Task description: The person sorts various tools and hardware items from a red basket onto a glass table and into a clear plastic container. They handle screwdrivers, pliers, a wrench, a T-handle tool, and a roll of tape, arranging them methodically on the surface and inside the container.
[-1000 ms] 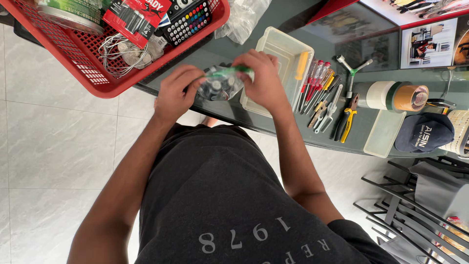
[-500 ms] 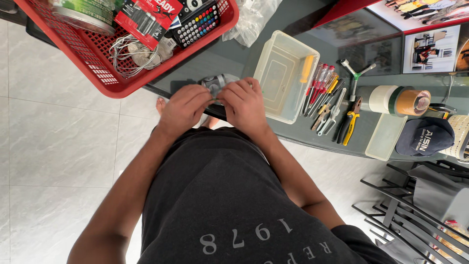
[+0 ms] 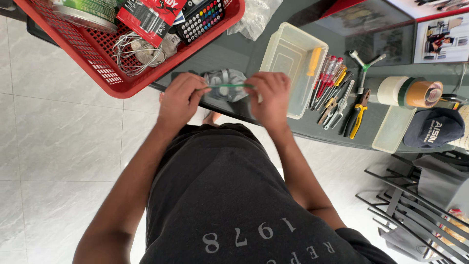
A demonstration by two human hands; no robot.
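Head view shows left hand (image 3: pixel 180 100) and right hand (image 3: pixel 270 95) each pinched on the small clear bag (image 3: pixel 225 86).

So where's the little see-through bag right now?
In the head view, the small clear bag is pinched at its green strip by the left hand and right hand, between the red basket and the clear plastic tub.

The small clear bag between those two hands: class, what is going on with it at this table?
A person stands at a glass table and holds a small clear bag by its green zip strip, the left hand pinching one end and the right hand the other. Small dark items show inside. Beside the right hand sit an empty plastic tub and a row of screwdrivers and pliers; a red basket lies by the left.
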